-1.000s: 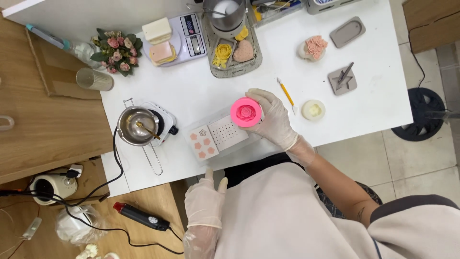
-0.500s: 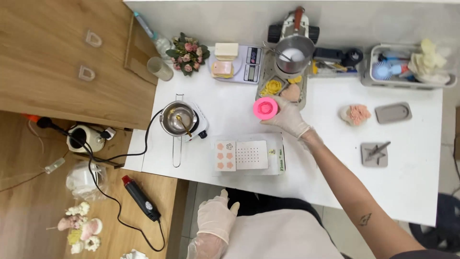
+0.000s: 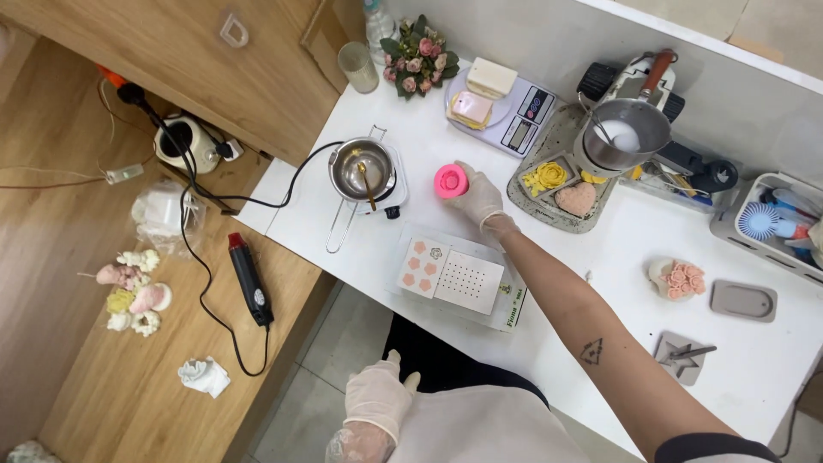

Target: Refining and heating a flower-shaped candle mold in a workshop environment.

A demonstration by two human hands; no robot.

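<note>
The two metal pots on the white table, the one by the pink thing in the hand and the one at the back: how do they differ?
The small pot sits on a little corded hotplate with a spoon standing in it; the larger pot stands further back and holds something white. The small pot is right beside the pink mould held in the right hand; the larger pot is out of that hand's reach. Both are shiny metal and have handles.

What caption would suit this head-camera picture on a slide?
Gloved right hand holds a pink mold over the white table, beside a small metal pot.
</note>
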